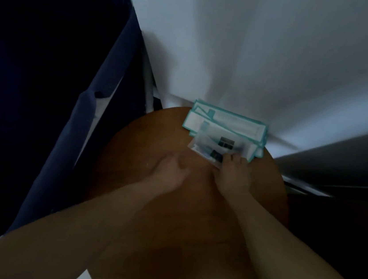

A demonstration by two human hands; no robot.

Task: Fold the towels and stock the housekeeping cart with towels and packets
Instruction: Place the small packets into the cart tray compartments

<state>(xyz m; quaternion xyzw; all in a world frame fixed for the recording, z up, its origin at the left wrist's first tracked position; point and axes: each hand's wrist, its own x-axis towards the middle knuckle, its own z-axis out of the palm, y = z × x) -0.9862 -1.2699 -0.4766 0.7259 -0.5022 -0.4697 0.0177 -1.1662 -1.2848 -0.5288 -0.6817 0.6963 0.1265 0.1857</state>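
A stack of white packets with teal borders (226, 123) lies at the far edge of a round brown table (146, 139). On top of the stack sit small clear packets with dark labels (212, 144). My right hand (232, 173) pinches the near edge of these clear packets with its fingertips. My left hand (170, 170) rests on the tabletop just left of the packets, fingers loosely curled, holding nothing. No towels are in view.
A white wall or sheet (258, 55) rises behind the table. A dark navy fabric panel (47, 76) fills the left side. A grey ledge and dark area (337, 169) lie to the right. The scene is dim.
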